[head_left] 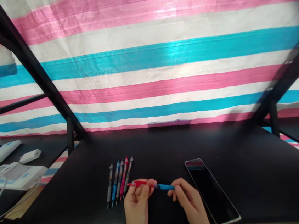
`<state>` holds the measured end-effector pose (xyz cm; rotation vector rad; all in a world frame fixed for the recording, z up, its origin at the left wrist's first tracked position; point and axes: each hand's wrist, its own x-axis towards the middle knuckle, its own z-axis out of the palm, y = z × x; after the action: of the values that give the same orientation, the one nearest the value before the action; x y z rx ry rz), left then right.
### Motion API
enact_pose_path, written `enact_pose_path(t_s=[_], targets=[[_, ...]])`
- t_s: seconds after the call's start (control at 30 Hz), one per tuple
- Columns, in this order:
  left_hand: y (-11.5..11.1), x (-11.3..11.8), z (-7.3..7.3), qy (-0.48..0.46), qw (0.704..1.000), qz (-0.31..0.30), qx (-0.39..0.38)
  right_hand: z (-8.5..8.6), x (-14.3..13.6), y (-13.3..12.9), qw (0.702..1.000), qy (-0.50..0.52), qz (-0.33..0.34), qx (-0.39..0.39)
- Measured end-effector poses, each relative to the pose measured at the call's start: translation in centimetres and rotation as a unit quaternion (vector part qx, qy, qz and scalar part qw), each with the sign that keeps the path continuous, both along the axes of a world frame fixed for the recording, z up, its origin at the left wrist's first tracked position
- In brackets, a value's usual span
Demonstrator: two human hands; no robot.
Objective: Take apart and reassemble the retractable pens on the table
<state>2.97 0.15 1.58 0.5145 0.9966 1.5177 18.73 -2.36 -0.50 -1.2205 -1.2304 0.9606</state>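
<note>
Near the front edge of the black table, my left hand pinches the red part of a pen held level. The blue part of this red and blue pen points right, its end between the fingertips of my right hand. Just left of my left hand lies a row of several pens with grey, blue and pink grips, side by side. A phone with a dark screen lies right beside my right hand.
The black table has black metal frame bars rising at both sides. Behind it hangs a striped pink, white and blue sheet. At the far left, white devices and cables rest on another black surface.
</note>
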Motion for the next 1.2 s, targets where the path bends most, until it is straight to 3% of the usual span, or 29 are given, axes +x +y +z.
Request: enact_pose_path(t_s=[0.4,0.67,0.93,1.07,1.2], targets=[[-0.1,0.1,0.3,0.002,1.0,0.003,0.004,0.5,0.0,-0.1,1.0,0.0,0.004,-0.011],[0.0,0.1,0.0,-0.006,1.0,0.01,0.009,0.0,0.0,0.0,1.0,0.009,-0.016,-0.008],[0.1,0.2,0.0,-0.016,1.0,0.011,0.005,-0.3,0.2,-0.1,0.997,0.067,-0.028,-0.021],[0.3,0.2,-0.2,-0.031,0.999,0.04,0.013,-0.8,0.4,-0.2,0.989,0.114,-0.092,-0.01],[0.5,0.0,-0.6,-0.035,0.997,0.071,0.025,-1.1,0.6,-0.2,0.982,0.167,-0.092,0.005]])
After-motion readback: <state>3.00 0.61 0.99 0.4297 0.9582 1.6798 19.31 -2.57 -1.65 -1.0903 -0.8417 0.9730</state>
